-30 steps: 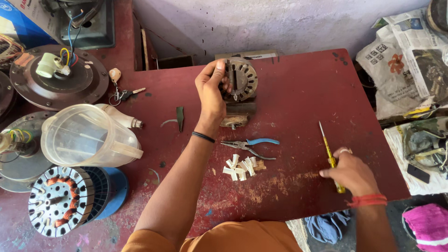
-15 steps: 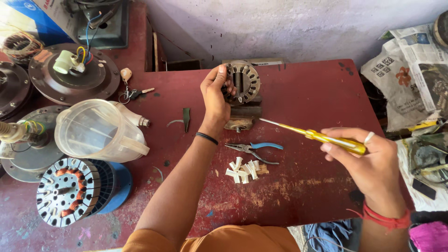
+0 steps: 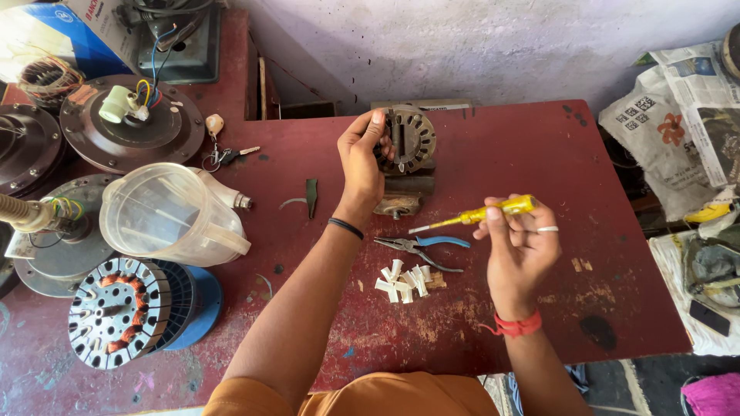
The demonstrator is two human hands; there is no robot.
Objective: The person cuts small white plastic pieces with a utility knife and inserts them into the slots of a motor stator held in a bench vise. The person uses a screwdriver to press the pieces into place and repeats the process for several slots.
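The left hand [image 3: 361,158] grips the left edge of a round slotted metal stator [image 3: 408,140] that stands upright on a small block at the table's [image 3: 539,146] twelve o'clock edge, fingers curled over its rim. The right hand [image 3: 520,250], at about four o'clock from the stator, pinches a yellow-handled screwdriver [image 3: 474,217] between thumb and fingertips, its thin shaft pointing toward eight o'clock. Between the hands lie blue-handled pliers [image 3: 422,248] and, just below them, a heap of small white paper slips [image 3: 405,280]. At nine o'clock sit a clear plastic jug [image 3: 166,216] on its side, a copper-wound core [image 3: 123,310] and dark round motor housings [image 3: 131,123]. The tabletop is worn, scratched red paint; newspaper [image 3: 678,115] lies at two o'clock under a pale wall.
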